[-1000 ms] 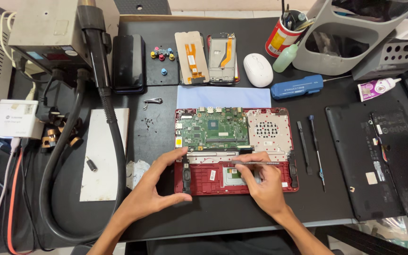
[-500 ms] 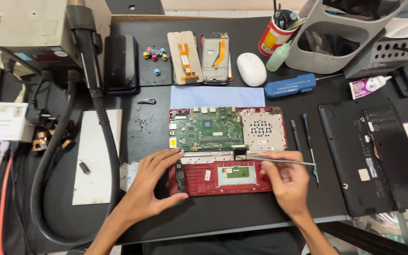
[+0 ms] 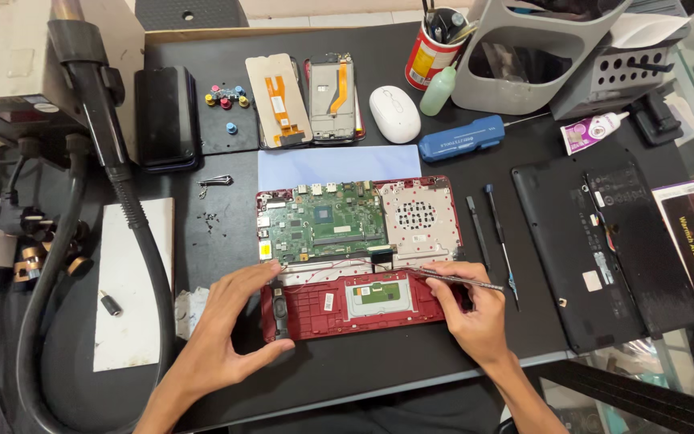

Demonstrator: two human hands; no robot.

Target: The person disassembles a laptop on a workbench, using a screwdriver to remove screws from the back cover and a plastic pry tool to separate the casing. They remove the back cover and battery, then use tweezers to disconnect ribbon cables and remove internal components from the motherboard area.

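Observation:
An opened red laptop base (image 3: 339, 304) lies in front of me with its green circuit board (image 3: 327, 227) and a white perforated panel (image 3: 418, 219) exposed. My left hand (image 3: 230, 329) rests flat at the base's front left corner, thumb along its front edge. My right hand (image 3: 471, 309) sits at the right end of the base and grips thin metal tweezers (image 3: 461, 280), whose tips point left toward the middle seam below the board.
A black laptop cover (image 3: 596, 241) lies at the right, two screwdrivers (image 3: 498, 233) beside the base. Behind are phone parts (image 3: 307, 98), a white mouse (image 3: 395, 112), a blue case (image 3: 461, 137), a red cup (image 3: 431, 56). A thick black hose (image 3: 134, 225) and white pad (image 3: 126, 281) are left.
The view has shifted a little. My right hand with the tweezers has edged rightward along the base; my left hand stays at the front left corner.

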